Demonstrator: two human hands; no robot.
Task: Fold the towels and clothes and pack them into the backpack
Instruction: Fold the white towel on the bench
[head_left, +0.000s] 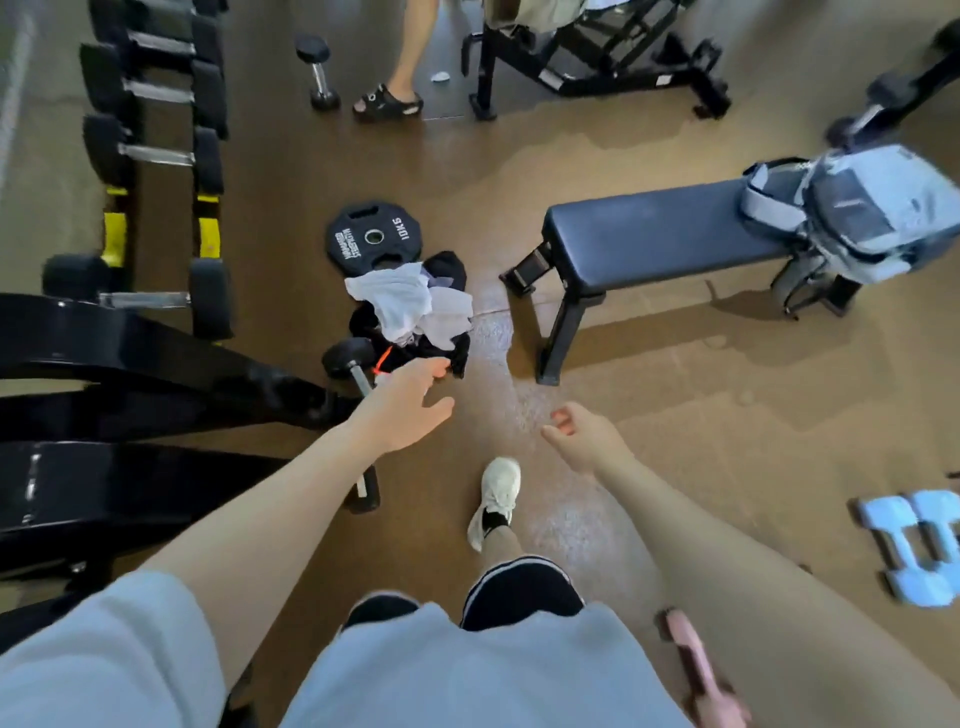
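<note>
Just short of the clothes pile on the floor, my left hand reaches with fingers spread, its tips hiding the pile's near edge, so I cannot tell if they touch it. My right hand hangs loosely curled and empty, right of the pile. The backpack, blurred, sits on the desk far right of the pile.

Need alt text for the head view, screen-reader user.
Both hands reach forward and hold nothing, the left hand nearest a heap of white and black clothes on a gym floor beside a weight plate. A grey backpack sits on a flat bench to the right.
</note>
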